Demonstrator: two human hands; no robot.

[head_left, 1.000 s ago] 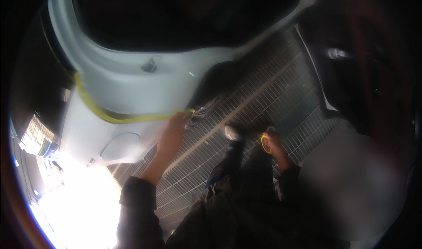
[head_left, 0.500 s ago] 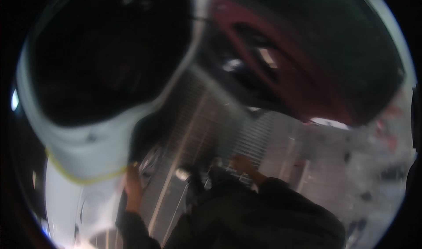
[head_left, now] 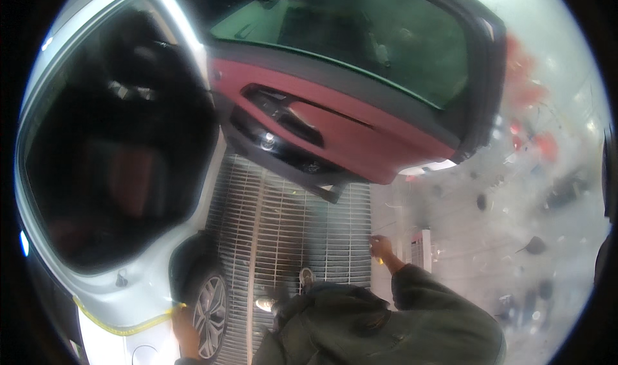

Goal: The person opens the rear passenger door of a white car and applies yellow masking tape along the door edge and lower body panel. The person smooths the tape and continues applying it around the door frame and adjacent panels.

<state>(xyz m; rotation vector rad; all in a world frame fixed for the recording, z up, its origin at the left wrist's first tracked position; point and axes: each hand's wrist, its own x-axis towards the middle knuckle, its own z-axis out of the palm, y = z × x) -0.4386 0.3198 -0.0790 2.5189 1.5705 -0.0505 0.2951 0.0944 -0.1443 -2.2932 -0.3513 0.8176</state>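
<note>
A strip of yellow tape (head_left: 122, 330) runs along the seam of the white car body (head_left: 138, 281), behind the open door frame. At its end beside the wheel arch is my left hand (head_left: 185, 333), its fingertips pinched on the tape. My right hand (head_left: 383, 249) hangs low on the right, away from the car, its fingers curled. A small yellow bit shows at that hand; most of what it holds is hidden, and its kind cannot be made out.
An open car door (head_left: 335, 117) with a red inner panel juts out ahead. To its left lies the dark door opening (head_left: 116, 152). A spoked wheel (head_left: 211, 313) stands beside my left hand. Metal floor grating (head_left: 283, 230) lies underfoot, with stained pale floor (head_left: 489, 236) to the right.
The view has turned and become clearer, so the door now appears farther left. My left hand remains at the tape's end, and my right hand is now farther out to the right.
</note>
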